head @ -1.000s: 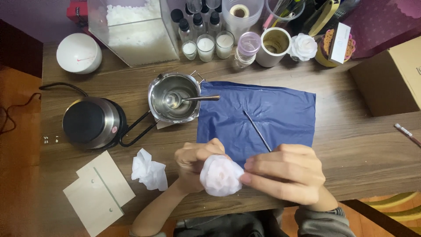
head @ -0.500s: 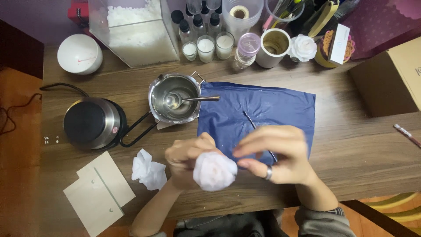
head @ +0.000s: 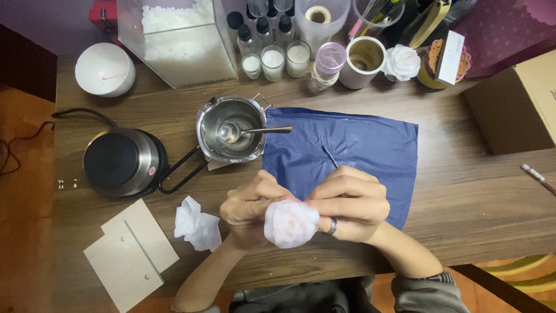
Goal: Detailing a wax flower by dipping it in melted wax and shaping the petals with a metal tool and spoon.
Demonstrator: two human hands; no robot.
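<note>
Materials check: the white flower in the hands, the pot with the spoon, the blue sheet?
White flower, held by the left hand and right hand: matte, slightly see-through, probably wax. Pot and spoon: shiny grey with reflections, likely steel. Blue sheet: thin, creased, faint sheen, probably plastic or coated paper.

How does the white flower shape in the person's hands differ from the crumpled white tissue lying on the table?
The flower shape is held between the left hand and right hand, above the table edge; the tissue lies untouched on the wood beside the left wrist. The flower shape is rounded with petal-like layers and faintly pink; the tissue is irregularly creased and plain white. Both are small, pale and soft-looking.
</note>
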